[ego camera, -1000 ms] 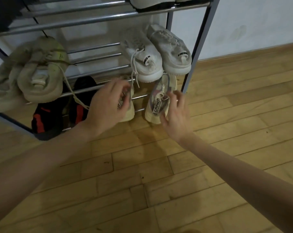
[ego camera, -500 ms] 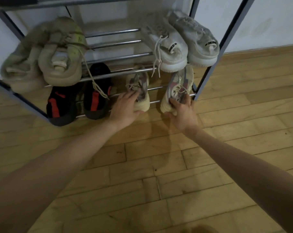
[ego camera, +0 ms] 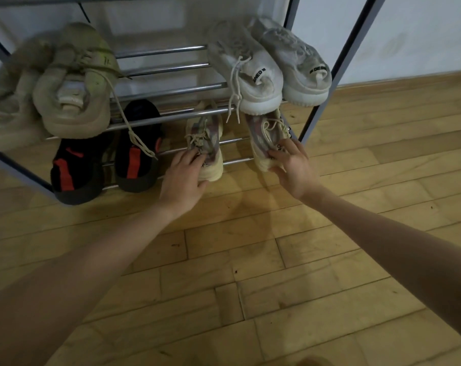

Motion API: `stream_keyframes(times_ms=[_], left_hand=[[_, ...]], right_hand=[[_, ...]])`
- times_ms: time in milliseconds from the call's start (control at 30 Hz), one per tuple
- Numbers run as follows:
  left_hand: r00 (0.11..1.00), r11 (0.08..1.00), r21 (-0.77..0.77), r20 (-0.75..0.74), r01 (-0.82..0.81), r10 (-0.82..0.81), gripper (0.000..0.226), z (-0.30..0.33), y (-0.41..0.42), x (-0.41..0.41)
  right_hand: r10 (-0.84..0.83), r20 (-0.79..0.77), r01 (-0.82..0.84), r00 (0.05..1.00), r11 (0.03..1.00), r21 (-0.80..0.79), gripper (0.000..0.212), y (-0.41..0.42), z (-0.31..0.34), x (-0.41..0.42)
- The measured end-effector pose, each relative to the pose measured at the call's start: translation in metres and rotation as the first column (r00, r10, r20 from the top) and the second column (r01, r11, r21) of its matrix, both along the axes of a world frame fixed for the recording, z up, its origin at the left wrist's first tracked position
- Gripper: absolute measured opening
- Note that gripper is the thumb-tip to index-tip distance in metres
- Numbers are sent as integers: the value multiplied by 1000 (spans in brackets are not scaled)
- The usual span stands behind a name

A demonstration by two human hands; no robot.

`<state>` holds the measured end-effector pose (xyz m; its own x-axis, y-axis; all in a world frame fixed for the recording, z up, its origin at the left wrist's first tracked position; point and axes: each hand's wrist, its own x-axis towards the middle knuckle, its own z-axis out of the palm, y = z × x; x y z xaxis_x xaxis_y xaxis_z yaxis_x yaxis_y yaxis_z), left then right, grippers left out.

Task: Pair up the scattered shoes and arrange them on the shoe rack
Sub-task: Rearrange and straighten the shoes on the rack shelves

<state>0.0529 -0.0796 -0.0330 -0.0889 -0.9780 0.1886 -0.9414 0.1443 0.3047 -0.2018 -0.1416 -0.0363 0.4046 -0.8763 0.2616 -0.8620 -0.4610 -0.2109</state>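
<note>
A metal shoe rack stands against the wall. Two cream and mauve sneakers sit on its bottom shelf. My left hand grips the heel of the left cream sneaker. My right hand grips the heel of the right cream sneaker. Left of them on the same shelf stands a black and red pair. On the shelf above rest a white pair at the right and an olive pair at the left, a lace dangling down from it.
The wooden floor stretches in front of the rack. A white wall with a wooden skirting runs behind and to the right. The rack's right leg slants down beside my right hand.
Both hands have closed on the heels of the cream sneakers on the bottom shelf, and the sneakers sit further in. My view has tilted down.
</note>
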Motion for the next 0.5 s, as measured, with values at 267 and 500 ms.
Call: stream_keyframes(times_ms=[267, 500], left_hand=[[998, 998, 17, -24, -58, 59, 65, -6, 1, -3], [976, 979, 161, -152, -128, 153, 68, -13, -6, -9]], right_hand=[[-153, 86, 145, 984, 985, 90, 40, -24, 1, -2], [-158, -45, 161, 986, 985, 57, 66, -22, -6, 8]])
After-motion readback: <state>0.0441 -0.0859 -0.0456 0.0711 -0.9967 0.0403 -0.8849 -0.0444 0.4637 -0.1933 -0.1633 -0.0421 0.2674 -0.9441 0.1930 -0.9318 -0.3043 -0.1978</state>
